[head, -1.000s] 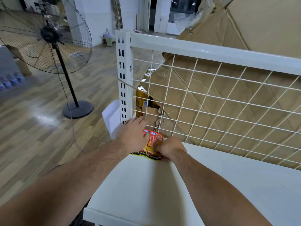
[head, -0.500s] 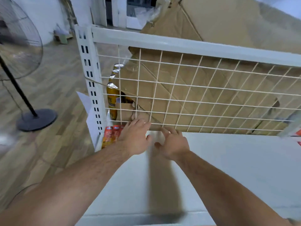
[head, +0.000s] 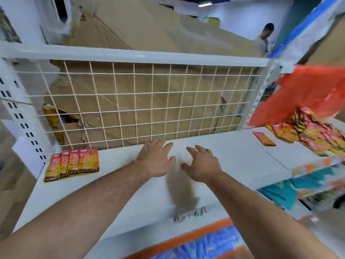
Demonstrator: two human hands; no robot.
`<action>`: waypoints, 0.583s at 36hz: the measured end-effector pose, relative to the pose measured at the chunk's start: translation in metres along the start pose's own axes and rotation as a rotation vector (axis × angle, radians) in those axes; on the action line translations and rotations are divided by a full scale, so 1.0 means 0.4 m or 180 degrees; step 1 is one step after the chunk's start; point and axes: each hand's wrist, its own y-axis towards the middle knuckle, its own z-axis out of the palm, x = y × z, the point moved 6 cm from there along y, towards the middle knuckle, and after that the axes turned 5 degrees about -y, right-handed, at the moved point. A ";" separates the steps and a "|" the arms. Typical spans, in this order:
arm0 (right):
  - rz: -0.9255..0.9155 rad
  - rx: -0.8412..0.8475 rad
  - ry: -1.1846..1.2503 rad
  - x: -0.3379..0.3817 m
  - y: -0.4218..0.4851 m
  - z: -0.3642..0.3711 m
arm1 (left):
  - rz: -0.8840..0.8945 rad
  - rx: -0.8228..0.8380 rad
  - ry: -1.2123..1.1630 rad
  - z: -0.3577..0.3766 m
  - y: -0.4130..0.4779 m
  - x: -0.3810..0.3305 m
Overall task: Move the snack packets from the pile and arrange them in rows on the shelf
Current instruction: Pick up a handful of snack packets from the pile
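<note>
Both hands are empty: the left hand [head: 156,161] and right hand [head: 201,165] hover with fingers spread wide over the middle of the shelf [head: 115,184]. Four packets [head: 72,164] lie side by side in a row at its back left corner, by the grid [head: 149,101], and the pile [head: 313,135] lies well apart to the right. The step in hand looks like a reach to the pile, so it would pay to gather a few packets all facing one way, then set them touching the row's right end, bottoms level, to keep the line straight.
</note>
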 end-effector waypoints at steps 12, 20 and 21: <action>0.0137 -0.0092 0.0057 -0.435 -0.112 -0.075 | 0.0190 0.0159 -0.0058 0.080 0.057 -0.448; 0.0407 -0.0101 0.0192 -0.685 -0.126 -0.094 | 0.0418 0.0253 0.0049 0.128 0.163 -0.662; 0.0445 -0.0115 0.0202 -0.712 -0.123 -0.098 | 0.0450 0.0272 0.0053 0.134 0.180 -0.687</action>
